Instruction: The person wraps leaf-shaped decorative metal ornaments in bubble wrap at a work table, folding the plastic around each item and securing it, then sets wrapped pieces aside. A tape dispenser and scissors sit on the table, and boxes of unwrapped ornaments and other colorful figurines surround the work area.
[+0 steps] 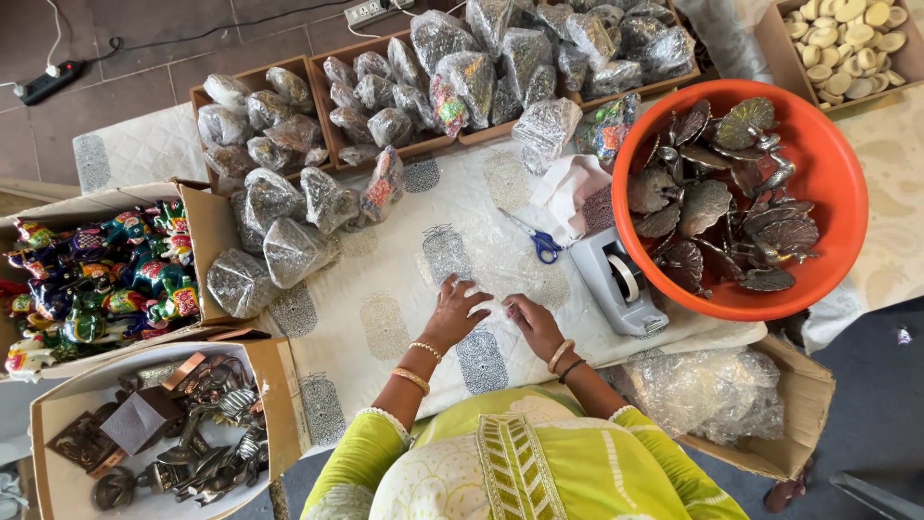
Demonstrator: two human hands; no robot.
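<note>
My left hand (452,313) and my right hand (532,323) rest close together on a clear sheet of bubble wrap (491,274) spread on the white patterned cloth (385,318). Fingers of both hands press or pinch the wrap at its near edge; whether something small lies under them I cannot tell. Blue-handled scissors (539,241) lie just beyond my right hand. A grey tape dispenser (621,279) stands to the right of it.
An orange tub (837,193) of metal peacock figures sits at the right. Several bubble-wrapped bundles (289,231) fill cardboard trays at the back and left. Boxes of painted figurines (96,279) and metal pieces (183,433) stand at the left; a box of bubble wrap (712,395) lies at the lower right.
</note>
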